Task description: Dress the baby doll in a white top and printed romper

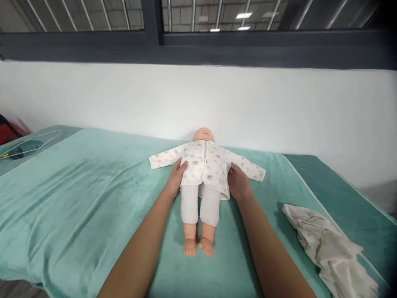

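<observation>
A baby doll (203, 134) lies on its back on a green blanket, its head toward the wall and its bare feet toward me. It wears a white printed baby jacket (198, 167) with the sleeves spread out to both sides. White cloth legs (189, 205) show below the hem. My left hand (176, 178) is closed on the jacket's left edge, its thumb on top and its other fingers partly hidden. On the opposite side, my right hand (238, 181) grips the jacket's edge below the sleeve, with its fingertips mostly out of sight.
A crumpled white garment (331, 248) lies at the right on the green blanket (93, 198). Behind the doll rises a white wall (186, 99) under a dark window frame (217, 51). A white cord (46, 136) and a red item (9, 130) are at the far left.
</observation>
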`<move>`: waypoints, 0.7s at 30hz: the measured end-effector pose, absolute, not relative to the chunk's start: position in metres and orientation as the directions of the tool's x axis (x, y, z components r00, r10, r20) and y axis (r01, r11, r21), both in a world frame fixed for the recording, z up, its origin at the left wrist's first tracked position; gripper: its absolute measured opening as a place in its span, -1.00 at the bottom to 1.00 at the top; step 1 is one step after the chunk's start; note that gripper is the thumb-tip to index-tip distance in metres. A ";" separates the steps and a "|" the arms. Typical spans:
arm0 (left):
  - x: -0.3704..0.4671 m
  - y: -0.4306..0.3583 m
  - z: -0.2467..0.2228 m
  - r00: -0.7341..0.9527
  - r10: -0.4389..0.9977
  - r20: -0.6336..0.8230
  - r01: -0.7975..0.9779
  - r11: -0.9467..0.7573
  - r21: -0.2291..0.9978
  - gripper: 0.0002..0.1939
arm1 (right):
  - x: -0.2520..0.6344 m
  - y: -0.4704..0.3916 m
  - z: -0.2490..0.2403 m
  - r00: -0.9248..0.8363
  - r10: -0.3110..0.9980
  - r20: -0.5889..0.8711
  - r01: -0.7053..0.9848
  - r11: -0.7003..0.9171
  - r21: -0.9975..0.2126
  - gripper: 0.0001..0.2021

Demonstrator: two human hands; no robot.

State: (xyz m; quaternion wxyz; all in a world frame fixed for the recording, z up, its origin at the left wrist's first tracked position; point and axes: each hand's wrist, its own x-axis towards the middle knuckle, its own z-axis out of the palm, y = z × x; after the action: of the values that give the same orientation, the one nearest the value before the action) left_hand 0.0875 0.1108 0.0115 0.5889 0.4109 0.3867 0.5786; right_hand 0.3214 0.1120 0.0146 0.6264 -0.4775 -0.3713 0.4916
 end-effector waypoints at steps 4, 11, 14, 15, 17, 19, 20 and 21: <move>0.084 0.104 0.008 -0.065 0.998 -0.017 -0.271 -0.001 0.963 -0.45 | 0.349 0.106 0.018 0.305 0.930 -0.206 -0.699 0.072 -0.712 -0.96; 0.073 0.080 0.005 -0.109 0.994 0.012 -0.150 -0.028 0.988 -0.56 | 0.354 0.083 0.019 0.558 0.810 -0.181 -0.607 0.250 -0.754 -0.81; 0.068 0.064 0.002 -0.064 0.998 0.025 -0.147 -0.034 0.989 -0.53 | 0.341 0.060 0.015 0.601 0.783 -0.159 -0.539 0.250 -0.805 -0.67; 0.067 0.059 0.002 -0.045 0.998 0.039 -0.154 -0.045 0.987 -0.50 | 0.338 0.049 0.013 0.608 0.784 -0.130 -0.492 0.243 -0.836 -0.63; 0.065 0.051 0.000 -0.020 0.997 0.076 -0.163 -0.078 0.984 -0.44 | 0.333 0.021 0.009 0.612 0.791 0.012 -0.261 0.216 -0.941 -0.60; 0.064 0.047 -0.002 -0.020 0.995 0.102 -0.155 -0.104 0.982 -0.41 | 0.333 -0.010 0.004 0.555 0.800 0.230 0.120 0.197 -0.973 -0.60; 0.064 0.047 -0.003 -0.027 0.994 0.108 -0.138 -0.111 0.984 -0.41 | 0.335 -0.025 0.002 0.503 0.802 0.322 0.280 0.202 -0.939 -0.60; 0.064 0.047 -0.005 -0.042 0.993 0.113 -0.109 -0.117 0.987 -0.42 | 0.337 -0.039 0.001 0.449 0.804 0.390 0.399 0.210 -0.892 -0.61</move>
State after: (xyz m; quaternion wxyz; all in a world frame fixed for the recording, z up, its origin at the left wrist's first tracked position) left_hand 0.0645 0.0471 -0.0047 0.4885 0.4905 0.4505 0.5637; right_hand 0.3370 -0.0390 0.0008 0.5984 -0.6051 -0.4971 0.1692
